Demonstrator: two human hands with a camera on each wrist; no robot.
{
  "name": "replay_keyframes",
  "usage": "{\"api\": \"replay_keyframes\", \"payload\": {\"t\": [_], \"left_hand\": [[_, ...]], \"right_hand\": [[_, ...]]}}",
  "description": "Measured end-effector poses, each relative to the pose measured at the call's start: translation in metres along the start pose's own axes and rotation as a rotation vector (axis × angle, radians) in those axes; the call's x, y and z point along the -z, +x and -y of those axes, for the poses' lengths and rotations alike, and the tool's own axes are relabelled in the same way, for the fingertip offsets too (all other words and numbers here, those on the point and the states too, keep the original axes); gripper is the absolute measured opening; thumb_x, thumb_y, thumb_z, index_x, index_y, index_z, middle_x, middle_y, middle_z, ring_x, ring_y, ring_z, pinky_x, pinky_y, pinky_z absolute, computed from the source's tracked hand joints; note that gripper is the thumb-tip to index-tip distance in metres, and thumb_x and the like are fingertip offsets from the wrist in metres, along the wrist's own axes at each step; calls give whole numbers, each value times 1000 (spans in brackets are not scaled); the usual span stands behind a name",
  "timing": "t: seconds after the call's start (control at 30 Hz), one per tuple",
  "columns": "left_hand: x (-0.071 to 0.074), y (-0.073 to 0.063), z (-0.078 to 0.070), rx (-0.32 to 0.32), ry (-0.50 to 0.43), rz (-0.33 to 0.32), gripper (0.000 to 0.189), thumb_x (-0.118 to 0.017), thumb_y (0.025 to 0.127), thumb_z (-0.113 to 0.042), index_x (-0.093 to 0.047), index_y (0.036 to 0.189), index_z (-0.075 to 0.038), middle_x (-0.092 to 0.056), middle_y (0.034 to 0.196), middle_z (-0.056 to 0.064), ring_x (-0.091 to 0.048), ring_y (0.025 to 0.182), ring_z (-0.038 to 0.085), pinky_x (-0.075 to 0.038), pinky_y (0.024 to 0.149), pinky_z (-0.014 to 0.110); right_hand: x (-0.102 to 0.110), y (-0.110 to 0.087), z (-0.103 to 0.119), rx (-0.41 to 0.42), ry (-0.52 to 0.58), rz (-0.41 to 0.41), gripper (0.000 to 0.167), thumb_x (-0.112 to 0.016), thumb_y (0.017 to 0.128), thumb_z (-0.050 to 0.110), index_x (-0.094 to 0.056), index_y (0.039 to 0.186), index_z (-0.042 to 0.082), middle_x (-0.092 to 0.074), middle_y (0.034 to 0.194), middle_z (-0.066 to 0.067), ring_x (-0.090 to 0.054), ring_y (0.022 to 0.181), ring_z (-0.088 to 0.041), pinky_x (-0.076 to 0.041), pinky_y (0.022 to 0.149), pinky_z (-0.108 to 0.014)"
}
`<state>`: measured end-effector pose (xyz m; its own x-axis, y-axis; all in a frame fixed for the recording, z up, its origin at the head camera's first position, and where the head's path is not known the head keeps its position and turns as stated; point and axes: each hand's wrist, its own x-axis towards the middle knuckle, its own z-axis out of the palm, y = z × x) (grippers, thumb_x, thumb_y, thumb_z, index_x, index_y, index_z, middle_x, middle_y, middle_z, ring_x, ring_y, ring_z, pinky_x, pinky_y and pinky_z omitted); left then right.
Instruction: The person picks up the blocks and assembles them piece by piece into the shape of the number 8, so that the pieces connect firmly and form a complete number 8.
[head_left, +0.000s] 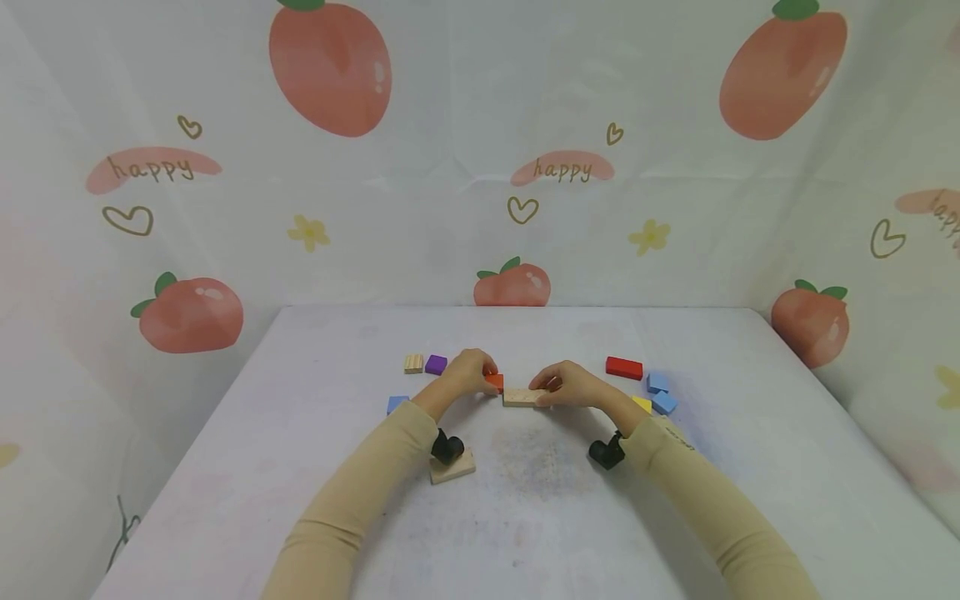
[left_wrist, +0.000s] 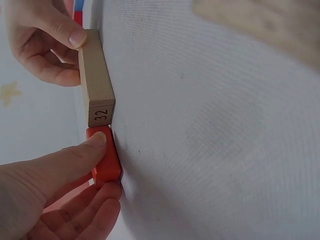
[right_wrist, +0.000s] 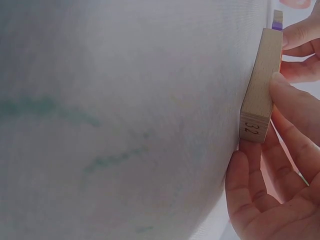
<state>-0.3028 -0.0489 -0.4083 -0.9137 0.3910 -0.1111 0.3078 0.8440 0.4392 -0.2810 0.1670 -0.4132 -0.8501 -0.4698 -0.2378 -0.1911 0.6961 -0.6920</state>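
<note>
Wooden block (right_wrist: 260, 80) in right hand (head_left: 576, 385), just beside orange block (left_wrist: 107, 162).

On a table (head_left: 262, 421) in front of a backdrop (head_left: 420, 208), the left-hand block (head_left: 497, 382) and the right-hand block (head_left: 519, 397) lie end to end between the left hand (head_left: 467, 372) and the right hand (head_left: 573, 385). To the left, an outer block (head_left: 414, 364) and an inner block (head_left: 437, 365) sit side by side toward the back, a side block (head_left: 397, 403) lies in front of them, and a front block (head_left: 454, 469) lies nearest of all. To the right, a rear block (head_left: 624, 367) lies behind a middle block (head_left: 657, 382), a near block (head_left: 663, 402) and a half-hidden block (head_left: 642, 403) whose contacts are hard to judge.
</note>
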Motion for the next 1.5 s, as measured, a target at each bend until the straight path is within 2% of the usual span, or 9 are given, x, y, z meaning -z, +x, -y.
{"api": "replay_keyframes", "payload": {"t": [0.17, 0.23, 0.4, 0.53, 0.9, 1.0, 1.07, 1.2, 1.5], "left_hand": [[-34, 41, 43, -105, 4, -33, 43, -81, 68, -40, -70, 100, -14, -66, 95, 0, -56, 88, 13, -45, 80, 27], [-33, 41, 42, -77, -16, -10, 39, -82, 69, -36, -71, 99, -13, -66, 94, 1, -56, 87, 14, -46, 79, 27], [3, -10, -6, 16, -9, 8, 33, -76, 77, -18, -68, 106, -4, -65, 104, 10, -56, 95, 19, -45, 88, 30], [6, -14, -8, 13, -13, 8, 35, -77, 76, -19, -68, 106, -4, -66, 104, 9, -55, 93, 18, -46, 88, 30], [-27, 33, 35, -79, -3, -17, 46, -83, 68, -36, -69, 105, -14, -66, 99, 0, -57, 90, 12, -46, 81, 26], [-26, 35, 35, -39, -36, 21, 45, -84, 66, -33, -69, 104, -13, -67, 100, 3, -59, 90, 14, -48, 80, 28], [-7, 13, 11, 31, -39, 63, 44, -81, 71, -23, -67, 110, -10, -65, 107, 8, -59, 99, 19, -47, 87, 32], [14, -11, -7, 6, -35, 29, 41, -76, 77, -18, -64, 113, -4, -64, 110, 14, -58, 102, 24, -47, 88, 34], [39, -28, 3, -30, -118, -35, 41, -75, 78, -16, -63, 114, -1, -64, 111, 18, -63, 100, 27, -50, 86, 35]], "right_hand": [[0, 0, 0, 7, -2, 2, 27, -67, 85, 16, -66, 110, 6, -64, 112, -12, -57, 99, -22, -52, 86, -34], [1, 0, 0, 4, 3, 1, 27, -68, 84, 15, -67, 109, 6, -65, 112, -12, -57, 99, -22, -52, 86, -35], [1, 0, 1, 8, 4, 3, 27, -68, 84, 15, -66, 109, 5, -65, 111, -13, -57, 98, -22, -52, 85, -34], [1, -1, 1, 0, 10, 5, 27, -68, 84, 15, -66, 109, 6, -64, 111, -12, -56, 97, -22, -53, 84, -33], [0, 0, 1, 2, 9, 5, 25, -67, 84, 15, -67, 108, 7, -64, 110, -11, -57, 98, -22, -53, 84, -34], [0, 0, 0, 2, 8, 5, 26, -67, 85, 16, -66, 109, 7, -64, 111, -11, -57, 98, -23, -53, 84, -33], [0, 0, 0, 9, 2, 6, 27, -67, 85, 16, -66, 109, 6, -64, 111, -12, -57, 99, -23, -52, 84, -34], [0, -1, -1, -4, -2, -2, 26, -68, 84, 16, -66, 109, 7, -64, 111, -12, -57, 99, -23, -52, 85, -34], [0, -1, 0, -6, -9, -7, 27, -68, 84, 17, -66, 110, 7, -63, 112, -12, -56, 98, -22, -52, 84, -33]]}}
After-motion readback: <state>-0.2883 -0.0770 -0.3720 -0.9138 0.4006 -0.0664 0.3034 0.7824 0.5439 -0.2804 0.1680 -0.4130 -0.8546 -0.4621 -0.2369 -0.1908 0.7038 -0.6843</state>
